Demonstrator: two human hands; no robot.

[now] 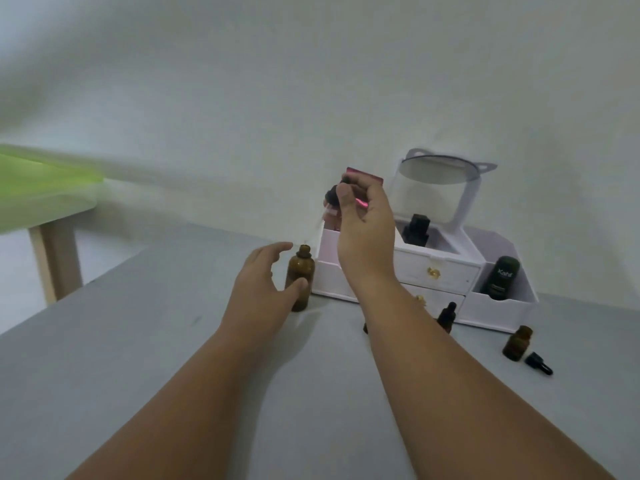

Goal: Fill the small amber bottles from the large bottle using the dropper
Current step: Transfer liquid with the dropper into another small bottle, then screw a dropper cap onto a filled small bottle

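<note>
The large amber bottle (300,275) stands open on the grey table. My left hand (261,282) curls around it, thumb on its front and fingers behind. My right hand (363,223) is raised above and to the right of it and pinches the black bulb of the dropper (333,195); the glass tube slants down toward the bottle's mouth. A small amber bottle (517,342) stands open at the right, its black dropper cap (538,363) lying beside it. Another small amber bottle (447,317) with a black cap stands behind my right forearm.
A white drawer organiser (440,271) with a round mirror (438,169) sits at the back against the wall. It holds a black bottle (417,228), a dark green tube (502,277) and a pink box (363,176). A green-topped table (41,188) stands far left.
</note>
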